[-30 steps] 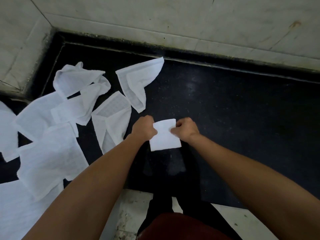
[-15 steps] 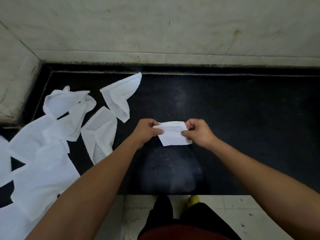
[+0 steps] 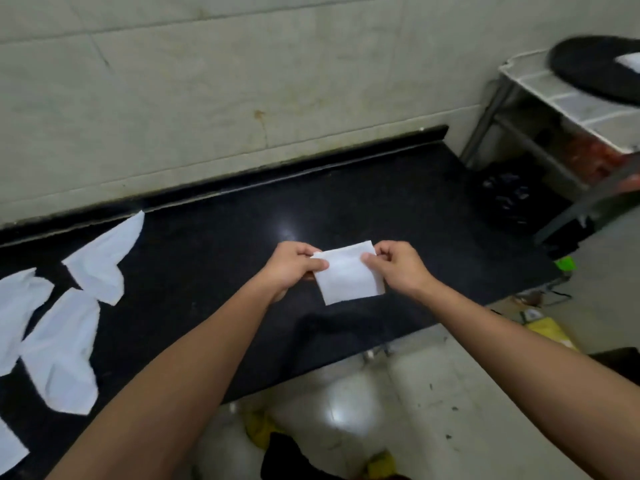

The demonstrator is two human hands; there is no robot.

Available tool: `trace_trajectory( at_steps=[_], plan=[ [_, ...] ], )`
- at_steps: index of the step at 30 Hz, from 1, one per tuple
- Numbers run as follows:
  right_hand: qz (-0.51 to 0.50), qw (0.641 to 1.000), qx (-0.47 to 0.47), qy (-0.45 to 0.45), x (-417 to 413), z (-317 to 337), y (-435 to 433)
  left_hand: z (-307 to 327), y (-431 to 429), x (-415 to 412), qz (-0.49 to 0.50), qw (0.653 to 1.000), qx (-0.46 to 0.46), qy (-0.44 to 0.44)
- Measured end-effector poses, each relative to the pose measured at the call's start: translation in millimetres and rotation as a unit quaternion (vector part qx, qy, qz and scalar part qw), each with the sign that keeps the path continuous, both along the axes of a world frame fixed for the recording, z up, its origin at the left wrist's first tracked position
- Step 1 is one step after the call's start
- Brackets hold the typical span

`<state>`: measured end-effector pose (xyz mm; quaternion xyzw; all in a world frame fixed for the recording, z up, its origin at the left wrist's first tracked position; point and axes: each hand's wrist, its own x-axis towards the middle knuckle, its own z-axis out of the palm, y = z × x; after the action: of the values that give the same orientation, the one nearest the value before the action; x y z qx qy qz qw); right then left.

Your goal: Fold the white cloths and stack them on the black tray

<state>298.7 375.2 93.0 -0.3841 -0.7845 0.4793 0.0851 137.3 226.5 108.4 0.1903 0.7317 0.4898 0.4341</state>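
Observation:
A small folded white cloth (image 3: 349, 275) hangs above the black counter (image 3: 381, 209). My left hand (image 3: 294, 266) pinches its left top corner and my right hand (image 3: 398, 266) pinches its right top corner. Several unfolded white cloths (image 3: 100, 261) lie spread on the counter's left part. The round black tray (image 3: 588, 69) sits at the far upper right on a white rack (image 3: 568, 98), with a white folded cloth (image 3: 630, 60) on it at the frame's edge.
A tiled wall (image 3: 242, 81) backs the counter. A dark bag (image 3: 505, 195) sits under the rack at the right. Pale floor tiles (image 3: 398, 410) and some yellow clutter (image 3: 550, 330) lie below the counter's front edge.
The view has swung to the right, bringing the rack and black tray into sight. Both hands have carried the folded cloth rightwards, away from the loose cloths, still holding its top corners.

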Motion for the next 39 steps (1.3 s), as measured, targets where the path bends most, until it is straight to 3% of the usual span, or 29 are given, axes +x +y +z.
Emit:
trace_trajectory(
  at_steps=[6,14,21,31,39],
  plan=[
    [-0.052,0.991,0.122,-0.020,112.9,38.6,78.5,25.5,109.7,92.4,-0.066,0.997,0.030,0.011],
    [-0.144,0.970,0.192,-0.030,195.2,52.3,184.6,53.3,240.5,166.3,-0.140,0.987,0.080,0.024],
    [-0.171,0.953,0.248,-0.039,234.1,73.2,311.1,65.3,378.0,201.8,-0.168,0.978,0.118,0.041],
    [-0.211,0.932,0.295,-0.010,267.1,140.3,491.1,132.9,558.2,231.7,-0.188,0.965,0.176,0.052],
    [-0.165,0.948,0.271,-0.011,251.4,153.9,616.5,147.7,662.6,234.2,-0.118,0.974,0.162,0.110]
  ],
)
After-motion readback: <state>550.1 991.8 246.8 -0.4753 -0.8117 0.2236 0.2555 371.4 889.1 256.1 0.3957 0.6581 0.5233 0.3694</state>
